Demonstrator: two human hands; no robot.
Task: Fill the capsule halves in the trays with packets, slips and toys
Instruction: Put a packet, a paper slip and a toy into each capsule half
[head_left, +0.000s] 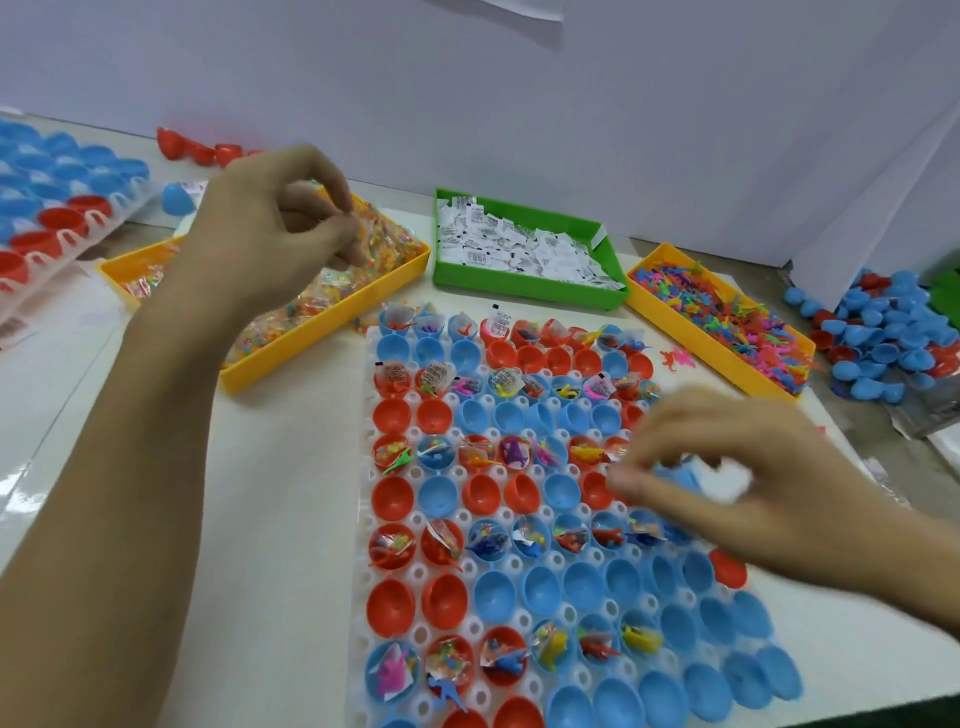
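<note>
Left hand (280, 218): raised over the left yellow bin (332, 312), fingertips pinched together on a clear packet (347, 221) of coloured beads.
Right hand (727, 467): blurred, over the right edge of the tray (363, 467), fingers curled around something white and blue; I cannot tell whether it is a slip or a capsule half.
Tray state: rows alternate, some halves already loaded with packets, slips and toys, others bare; the near rows on the right are mostly bare blue halves (623, 696).
Supplies: slips in the green bin (524, 249), toys in the right yellow bin (722, 317), spare halves piled at far right (883, 332).
Risk, packet: the pinch is only at the fingertips, so the slick packet could slip out and land between cells or in an already filled half.
Risk, right arm: it crosses low over the loaded rows; a brush of the wrist could tip light halves or flick toys out.
Risk, count: with filled and bare rows interleaved, a half may get two of one item or miss one.
Risk, strays: toys (675, 358) already lie loose beside the tray, and could be left behind.
</note>
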